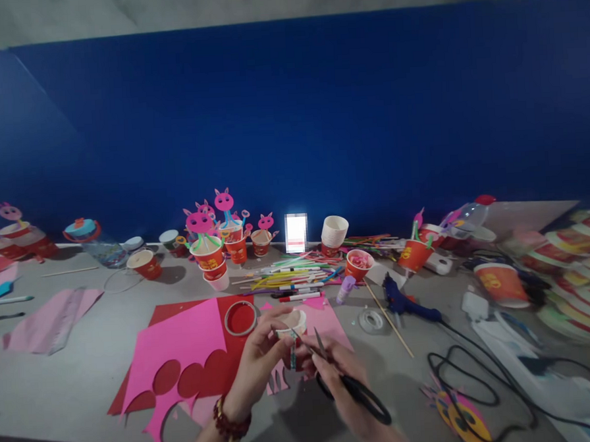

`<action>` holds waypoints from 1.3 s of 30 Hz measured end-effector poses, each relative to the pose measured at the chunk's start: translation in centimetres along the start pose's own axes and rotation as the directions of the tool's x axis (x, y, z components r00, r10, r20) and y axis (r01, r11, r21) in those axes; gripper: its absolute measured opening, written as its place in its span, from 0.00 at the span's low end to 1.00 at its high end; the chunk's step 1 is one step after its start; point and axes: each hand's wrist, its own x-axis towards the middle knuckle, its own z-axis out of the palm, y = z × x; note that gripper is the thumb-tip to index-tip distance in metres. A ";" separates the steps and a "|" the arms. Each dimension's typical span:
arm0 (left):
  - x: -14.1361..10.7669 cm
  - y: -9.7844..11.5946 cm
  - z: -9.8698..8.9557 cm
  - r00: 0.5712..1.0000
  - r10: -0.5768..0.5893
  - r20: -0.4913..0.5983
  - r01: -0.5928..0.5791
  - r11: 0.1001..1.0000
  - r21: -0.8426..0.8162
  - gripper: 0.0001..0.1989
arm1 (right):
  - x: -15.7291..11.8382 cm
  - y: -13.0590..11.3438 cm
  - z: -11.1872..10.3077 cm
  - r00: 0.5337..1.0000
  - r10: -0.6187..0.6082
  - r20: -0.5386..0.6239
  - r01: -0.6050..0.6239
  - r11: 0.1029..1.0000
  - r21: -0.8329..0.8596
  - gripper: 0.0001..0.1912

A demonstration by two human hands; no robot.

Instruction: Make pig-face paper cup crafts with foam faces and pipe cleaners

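Scissors [354, 384] sit in my right hand [339, 367], the fingers closed on the black handles, and the two blades stand apart in a narrow V pointing up and to the left. My left hand [262, 354] grips a paper cup [301, 321] near its rim, the thumb on the near side, and I see a patterned greenish strip [293, 357] running down the front of it. The cup is held roughly upright between both hands, over the near middle of the desk [86, 383]; one blade tip lies close to its rim, but from here I cannot tell whether they touch. A beaded bracelet [229, 419] circles my left wrist.

Beside that hand I have a bright pink sheet [180, 339] with rounded openings, lying on red paper [221, 376], and a ring of tape [241, 333] resting on the red. Pale pink paper [336, 321] shows behind the cup. Right of it lie a clear tape roll [372, 320], a wooden stick [390, 319] and a blue glue gun [401, 300] with its black cord. Farther back I make out marker pens [299, 297], a stack of white cups [335, 232] and pink eared figures [199, 221] standing in red cups [208, 260]
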 end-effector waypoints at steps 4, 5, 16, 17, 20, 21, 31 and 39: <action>0.1 0.2 -0.1 0.995 0.098 0.002 -0.098 0.990 0.103 0.07 | -0.1 -0.2 -0.1 1.000 -0.027 -0.012 0.026 0.997 -0.076 0.20; 0.2 0.2 -0.2 0.993 0.121 0.004 -0.121 0.984 0.133 0.07 | -0.1 -0.2 -0.1 0.999 -0.040 -0.015 0.039 0.995 -0.095 0.20; -0.1 0.1 -0.6 0.985 0.173 -0.001 -0.166 0.950 0.263 0.07 | 0.0 -1.0 -0.3 0.997 -0.074 0.019 0.076 0.987 -0.144 0.16; -0.1 0.2 -0.6 0.984 0.180 0.006 -0.174 0.945 0.277 0.07 | 0.0 -1.0 -0.2 0.997 -0.072 0.018 0.074 0.986 -0.149 0.16; -0.2 0.3 -0.6 0.980 0.198 0.019 -0.195 0.932 0.304 0.06 | -0.1 -0.9 -0.2 0.997 -0.078 0.013 0.079 0.982 -0.170 0.16; -0.2 0.3 -0.6 0.978 0.208 0.021 -0.204 0.929 0.309 0.06 | -0.1 -0.8 -0.3 0.996 -0.084 0.018 0.086 0.980 -0.178 0.16; 0.1 1.6 -1.0 0.944 0.309 0.116 -0.328 0.838 0.435 0.06 | -0.1 -1.0 -1.3 0.972 -0.187 0.142 0.232 0.862 -0.450 0.13; 0.0 2.8 -1.4 0.891 0.343 0.299 -0.453 0.615 0.645 0.10 | -0.1 -1.8 -1.4 0.966 -0.177 0.187 0.250 0.817 -0.520 0.15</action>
